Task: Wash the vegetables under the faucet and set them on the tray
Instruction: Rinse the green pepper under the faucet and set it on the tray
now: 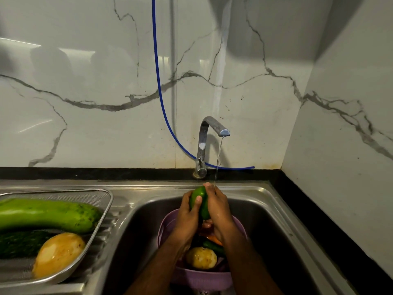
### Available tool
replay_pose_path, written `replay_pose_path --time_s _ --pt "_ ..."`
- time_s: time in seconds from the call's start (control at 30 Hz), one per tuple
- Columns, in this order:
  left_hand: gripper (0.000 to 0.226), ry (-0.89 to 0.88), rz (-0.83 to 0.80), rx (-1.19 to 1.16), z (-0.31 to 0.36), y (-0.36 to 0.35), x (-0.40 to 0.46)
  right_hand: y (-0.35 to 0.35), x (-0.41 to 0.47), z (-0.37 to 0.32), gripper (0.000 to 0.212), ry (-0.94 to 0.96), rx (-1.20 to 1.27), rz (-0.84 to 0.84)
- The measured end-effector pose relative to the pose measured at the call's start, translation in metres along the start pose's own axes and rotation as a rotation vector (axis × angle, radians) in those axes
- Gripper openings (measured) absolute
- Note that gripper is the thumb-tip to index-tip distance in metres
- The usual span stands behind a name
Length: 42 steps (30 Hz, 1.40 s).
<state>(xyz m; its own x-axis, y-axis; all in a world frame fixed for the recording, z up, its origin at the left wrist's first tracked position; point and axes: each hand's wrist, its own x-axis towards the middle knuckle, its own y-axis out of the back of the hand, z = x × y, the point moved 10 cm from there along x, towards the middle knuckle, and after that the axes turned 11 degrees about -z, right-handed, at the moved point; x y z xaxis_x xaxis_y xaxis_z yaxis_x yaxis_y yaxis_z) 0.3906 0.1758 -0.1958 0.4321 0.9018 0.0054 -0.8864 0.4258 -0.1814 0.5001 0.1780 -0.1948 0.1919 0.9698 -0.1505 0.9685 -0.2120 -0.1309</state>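
Vegetable: a smooth green oblong vegetable (200,202) is being held upright over the purple plastic colander (202,277), so run-off drains.
Left hand (187,218): gripping its side, thumb across.
Right hand (219,209): wrapping the other side, meeting the chrome faucet (209,141)'s thin stream.
Tray: the steel mesh tray (104,201) is waiting on the left, keeping the washed produce apart.

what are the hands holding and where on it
Both hands hold a green vegetable under the faucet: left hand grips its left side, right hand its right side.
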Motion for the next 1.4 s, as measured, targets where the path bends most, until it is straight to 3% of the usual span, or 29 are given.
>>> replay_pose_path --time_s 0.07,0.17,0.23,0.33,0.43,0.57,0.63,0.73,0.8,0.93,1.03,1.13,1.23,1.3,1.4 --pt "0.032 0.063 0.026 -0.067 -0.011 0.005 0.001 -0.01 -0.004 0.008 0.026 -0.063 0.12 -0.167" --pt "0.033 0.118 0.02 -0.18 -0.019 0.01 0.004 -0.018 -0.013 0.014 0.038 -0.1 0.13 -0.323" --pt "0.034 0.143 -0.01 -0.18 -0.02 0.009 0.003 -0.018 -0.013 0.013 0.036 -0.075 0.062 -0.296" --pt "0.036 0.149 -0.035 -0.1 -0.02 0.005 0.002 -0.007 -0.007 0.007 0.018 0.02 -0.169 -0.081" --pt "0.039 0.166 -0.031 -0.056 -0.024 0.003 0.001 0.008 0.0 0.008 0.038 0.023 -0.272 0.065" --pt "0.055 0.243 -0.033 -0.052 -0.029 0.004 0.001 -0.005 -0.01 0.019 0.024 -0.16 0.119 -0.203" --pt "0.064 0.308 -0.059 -0.103 -0.033 -0.001 -0.001 -0.005 -0.015 0.015 0.024 -0.152 0.203 -0.326" --pt "0.077 0.373 -0.129 -0.121 -0.036 -0.01 -0.005 0.004 -0.011 0.013 0.025 -0.14 0.235 -0.252" --pt "0.072 0.331 -0.167 0.027 -0.03 -0.01 -0.004 0.009 -0.01 0.024 0.033 -0.212 0.284 -0.164" --pt "0.033 0.014 -0.162 0.141 -0.002 -0.009 0.002 0.026 -0.015 0.037 0.041 -0.312 0.45 0.039" --pt "0.024 -0.101 -0.162 0.271 0.006 -0.015 0.006 0.022 -0.016 0.037 0.05 -0.335 0.597 0.021" --pt "0.024 -0.079 -0.102 0.346 0.0 -0.012 0.011 0.024 -0.01 0.037 0.054 -0.324 0.405 0.022" --pt "0.019 0.036 -0.095 0.35 -0.018 -0.015 0.011 0.039 0.0 0.014 0.021 -0.113 0.032 0.143" --pt "0.02 0.091 -0.107 0.282 -0.027 -0.019 0.009 0.035 0.003 -0.001 0.008 -0.018 -0.069 0.132" --pt "0.034 0.112 -0.032 0.162 -0.024 -0.011 0.009 0.021 -0.006 0.0 0.026 -0.057 -0.024 -0.016"
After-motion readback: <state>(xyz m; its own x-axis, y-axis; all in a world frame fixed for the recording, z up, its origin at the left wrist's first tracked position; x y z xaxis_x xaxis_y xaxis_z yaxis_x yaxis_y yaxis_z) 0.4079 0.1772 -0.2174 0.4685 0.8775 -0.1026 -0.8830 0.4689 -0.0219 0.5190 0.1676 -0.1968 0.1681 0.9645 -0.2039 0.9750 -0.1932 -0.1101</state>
